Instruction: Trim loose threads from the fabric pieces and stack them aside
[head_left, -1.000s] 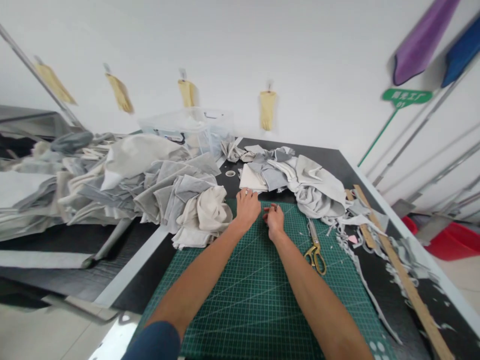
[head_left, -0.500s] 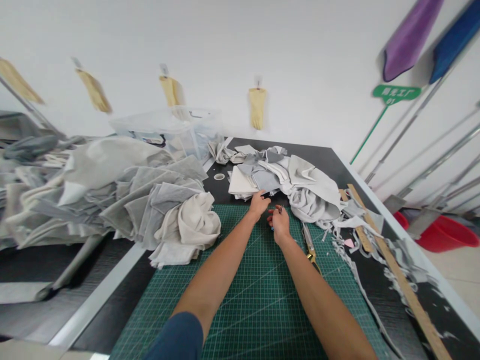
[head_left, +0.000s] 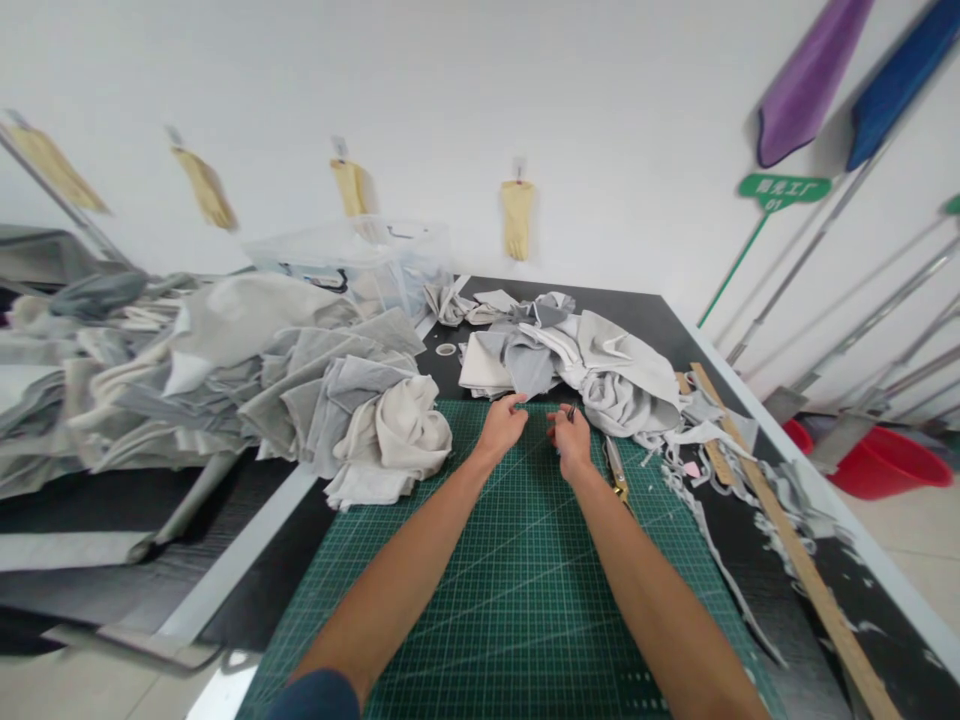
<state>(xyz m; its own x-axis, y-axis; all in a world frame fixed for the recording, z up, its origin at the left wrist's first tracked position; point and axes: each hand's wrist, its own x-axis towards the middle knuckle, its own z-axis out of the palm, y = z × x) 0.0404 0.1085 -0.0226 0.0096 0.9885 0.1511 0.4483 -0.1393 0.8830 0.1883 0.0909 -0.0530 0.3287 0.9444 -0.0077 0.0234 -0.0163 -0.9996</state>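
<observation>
My left hand (head_left: 504,424) is closed in a pinch at the near corner of a grey cloth (head_left: 531,362), which slopes down from the pile over a folded cream cloth (head_left: 481,366). Just right of it, my right hand (head_left: 571,440) is closed around a small dark tool (head_left: 571,411); the fingers hide most of it and its kind is unclear. Both hands are over the far part of a green cutting mat (head_left: 517,580). Scissors with gold handles (head_left: 618,474) lie on the mat beside my right wrist.
A big heap of grey and beige cloths (head_left: 300,370) spreads along the left. To the right lie crumpled pale fabric (head_left: 626,375), fabric scraps and a long wooden ruler (head_left: 795,540). Behind are a roll of tape (head_left: 445,350) and a clear plastic bin (head_left: 375,262).
My left hand has drawn back toward me and slightly left, bringing the grey cloth's corner down over the pile's near edge. My right hand has shifted slightly right. The view has turned a little left.
</observation>
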